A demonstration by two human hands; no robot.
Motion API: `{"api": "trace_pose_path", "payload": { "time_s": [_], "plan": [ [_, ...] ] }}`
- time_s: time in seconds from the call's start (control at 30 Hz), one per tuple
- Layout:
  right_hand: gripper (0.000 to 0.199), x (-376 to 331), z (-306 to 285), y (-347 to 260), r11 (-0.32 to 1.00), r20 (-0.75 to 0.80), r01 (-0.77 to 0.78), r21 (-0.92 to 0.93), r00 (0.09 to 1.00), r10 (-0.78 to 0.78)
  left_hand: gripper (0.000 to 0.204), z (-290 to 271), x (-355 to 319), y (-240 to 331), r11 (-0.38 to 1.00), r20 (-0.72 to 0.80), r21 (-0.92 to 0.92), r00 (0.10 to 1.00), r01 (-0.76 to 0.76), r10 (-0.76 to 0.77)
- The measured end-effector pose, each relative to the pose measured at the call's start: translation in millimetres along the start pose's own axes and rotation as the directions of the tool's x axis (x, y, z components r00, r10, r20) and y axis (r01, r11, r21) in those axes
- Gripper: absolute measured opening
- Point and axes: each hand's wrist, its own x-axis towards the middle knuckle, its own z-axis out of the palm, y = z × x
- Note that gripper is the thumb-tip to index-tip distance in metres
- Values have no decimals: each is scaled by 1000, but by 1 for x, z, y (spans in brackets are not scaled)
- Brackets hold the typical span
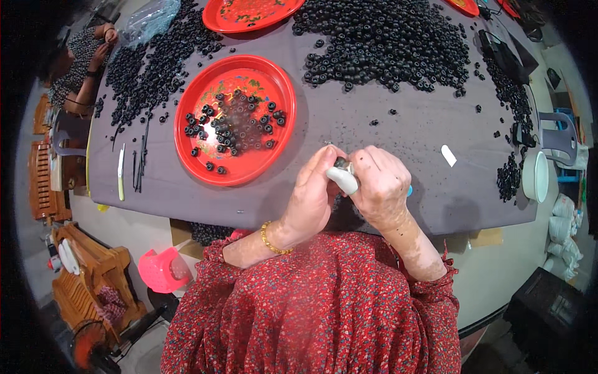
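Note:
In front of my chest my two hands meet over the near edge of the table. My left hand (313,189) is closed, pinching a small round black part (341,162) between thumb and fingers. Close against it, my right hand (383,187) is curled around a tool that is mostly hidden; a blue end (410,191) shows beside the palm. A white finger cover (342,179) sits on the right thumb, next to the black part. Left of my hands, a red round tray (232,174) holds many loose black parts (233,134).
Large heaps of black parts (386,47) cover the back of the grey tablecloth (374,103). A yellow-handled knife (121,181) and black strips (143,153) lie left, a white piece (448,156) right. A pale bowl (535,176) is at the right edge. Another person (81,68) works at far left.

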Motion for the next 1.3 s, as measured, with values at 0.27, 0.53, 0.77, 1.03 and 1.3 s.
{"api": "trace_pose_path", "payload": {
  "time_s": [0.27,0.53,0.77,1.03,1.3],
  "plan": [
    [31,-6,0,5,994,-22,-43,101,999,45,27,-4,4,0,995,37,-86,998,52,-49],
    [37,0,-4,-2,995,-23,-73,72,997,75,26,-8,5,-4,983,41,-170,997,73,-67],
    [36,3,-5,-4,994,-1,-89,60,996,89,25,-11,4,-5,982,55,-182,998,48,-38],
    [35,3,-2,-2,995,10,-89,44,996,89,22,4,4,0,999,-88,-38,995,37,-40],
    [33,3,-1,-3,999,-39,-42,9,998,42,23,-6,2,-1,996,27,-92,1000,12,-10]
  ]
}}
